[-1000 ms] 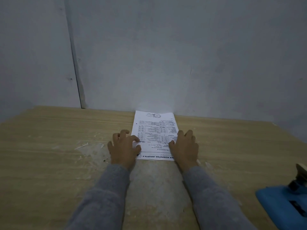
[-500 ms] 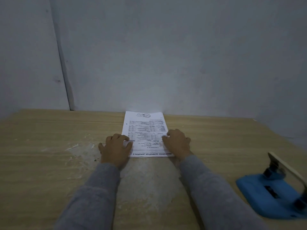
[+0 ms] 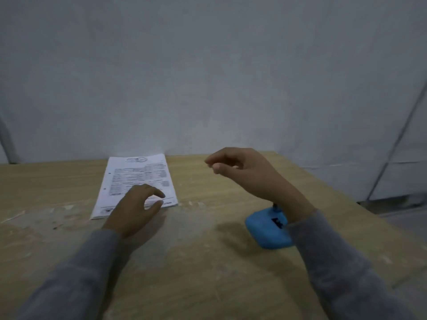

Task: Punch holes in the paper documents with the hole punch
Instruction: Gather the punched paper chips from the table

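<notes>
The right hand (image 3: pixel 242 168) is hanging in the air with its fingers loosely curled and its thumb close to the fingertips, gripping nothing. Directly beneath its wrist, near the tabletop's (image 3: pixel 208 262) right edge, the blue hole punch (image 3: pixel 265 229) is sitting, partly hidden by the forearm, so this hand is much the nearer. The left hand (image 3: pixel 136 206) is resting with fingers spread and lightly bent on the near end of the paper documents (image 3: pixel 136 179), whose long axis is running toward the far edge. The punch is lying well to the right of the papers.
</notes>
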